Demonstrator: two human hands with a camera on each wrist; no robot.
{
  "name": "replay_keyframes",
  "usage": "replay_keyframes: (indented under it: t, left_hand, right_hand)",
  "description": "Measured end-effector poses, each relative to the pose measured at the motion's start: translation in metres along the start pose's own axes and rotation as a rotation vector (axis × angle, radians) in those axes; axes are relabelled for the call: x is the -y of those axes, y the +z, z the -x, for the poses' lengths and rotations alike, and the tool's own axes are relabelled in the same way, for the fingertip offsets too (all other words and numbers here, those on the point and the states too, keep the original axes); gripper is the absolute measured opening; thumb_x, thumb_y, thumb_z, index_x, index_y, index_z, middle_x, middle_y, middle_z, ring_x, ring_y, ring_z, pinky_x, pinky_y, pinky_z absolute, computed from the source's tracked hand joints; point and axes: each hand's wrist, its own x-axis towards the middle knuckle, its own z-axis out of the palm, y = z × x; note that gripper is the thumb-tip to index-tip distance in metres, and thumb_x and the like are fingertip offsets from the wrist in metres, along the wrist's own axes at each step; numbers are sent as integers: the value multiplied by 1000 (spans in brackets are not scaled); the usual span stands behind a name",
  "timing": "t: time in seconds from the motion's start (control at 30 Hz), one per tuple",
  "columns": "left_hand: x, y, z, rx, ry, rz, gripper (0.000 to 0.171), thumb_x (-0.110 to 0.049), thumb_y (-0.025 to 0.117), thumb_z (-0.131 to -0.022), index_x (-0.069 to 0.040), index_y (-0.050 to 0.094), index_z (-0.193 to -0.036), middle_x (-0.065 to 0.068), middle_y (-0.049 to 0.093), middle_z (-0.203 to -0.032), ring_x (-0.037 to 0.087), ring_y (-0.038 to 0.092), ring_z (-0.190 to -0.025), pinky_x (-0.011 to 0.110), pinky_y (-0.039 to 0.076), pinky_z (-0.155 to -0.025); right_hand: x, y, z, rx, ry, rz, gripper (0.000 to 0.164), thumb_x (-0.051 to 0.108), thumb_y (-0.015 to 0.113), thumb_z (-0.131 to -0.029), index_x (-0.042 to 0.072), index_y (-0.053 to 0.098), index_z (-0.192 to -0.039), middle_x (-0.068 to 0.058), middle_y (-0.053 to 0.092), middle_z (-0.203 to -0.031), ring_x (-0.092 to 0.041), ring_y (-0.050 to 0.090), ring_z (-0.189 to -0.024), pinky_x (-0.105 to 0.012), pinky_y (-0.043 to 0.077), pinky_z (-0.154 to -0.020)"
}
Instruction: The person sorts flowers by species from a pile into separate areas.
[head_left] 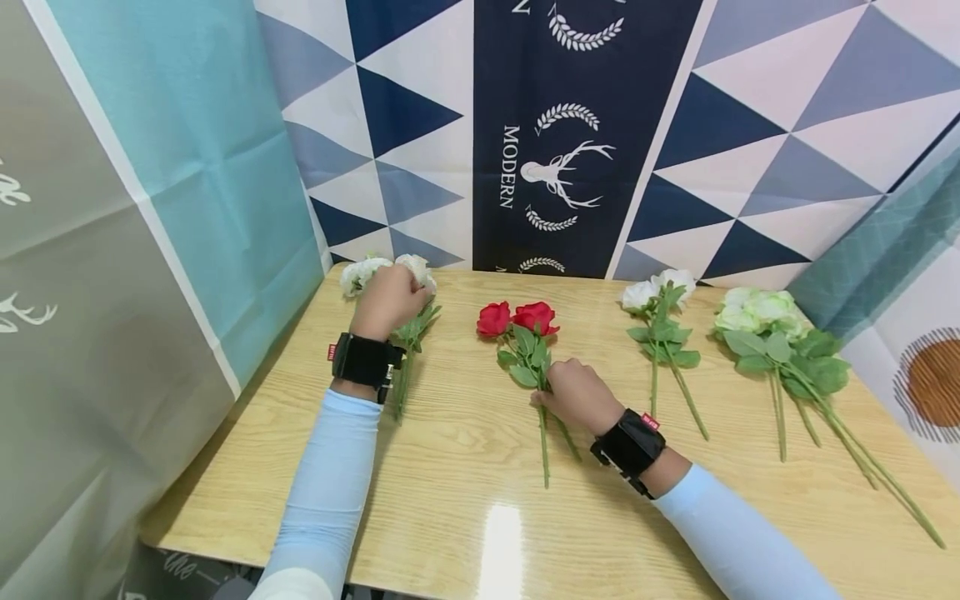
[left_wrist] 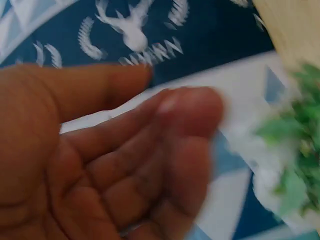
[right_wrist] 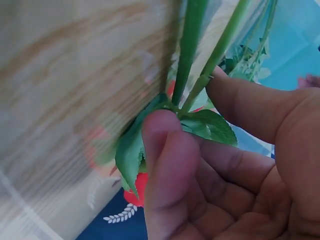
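Two red roses (head_left: 535,317) with green leaves lie on the wooden table, heads toward the wall. My right hand (head_left: 581,395) holds their stems below the leaves. In the right wrist view, the thumb touches a green stem (right_wrist: 216,55) and the curled fingers lie across from it, by a leaf (right_wrist: 212,127). My left hand (head_left: 387,302) is over a bunch of white flowers (head_left: 363,272) at the table's far left, partly hiding it. The left wrist view shows its fingers loosely bent with nothing between them; white petals and blurred leaves (left_wrist: 295,185) lie beside it.
Right of the roses lie white roses (head_left: 660,292) on green stems. Farther right is a bunch of pale green flowers (head_left: 761,310) with long stems reaching toward the table's right front. A patterned cloth wall (head_left: 420,125) rises behind the wooden table (head_left: 450,500).
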Motion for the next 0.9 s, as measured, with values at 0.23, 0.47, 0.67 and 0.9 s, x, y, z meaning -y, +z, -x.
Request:
replay_keyframes:
  t: [0.23,0.47,0.67,0.9]
  left_hand:
    - [26,16,-6,175,-217,-143,26,-24,73,-96,-7,66,-77,5,55,-63,21,54,-56,39,46,-57]
    - [38,39,-15,134,-239,-198,24,-20,67,-98,-7,66,-78,5,51,-65,22,53,-60,39,44,-57]
    - [41,46,-15,124,-252,-170,26,-9,60,-98,-7,62,-72,8,53,-64,25,55,-60,41,44,-57]
    - [33,40,-15,34,-272,-168,21,-10,60,-96,-6,64,-75,10,58,-71,25,56,-62,40,45,-52]
  right_hand:
    - [-1,-4,1,-3,-10,-6,39,25,79,-93,14,55,-63,5,25,-55,-10,29,-47,-27,25,-52]
    - [-2,-29,2,-84,-15,-5,51,25,78,-94,18,43,-57,9,21,-57,-8,23,-50,-27,23,-51]
    - [-4,-53,8,-137,12,-15,47,20,76,-94,16,45,-59,7,25,-55,-10,29,-46,-28,24,-52]
    - [-6,-66,11,-148,9,-18,38,20,73,-97,12,54,-64,4,33,-51,-12,36,-43,-29,27,-52]
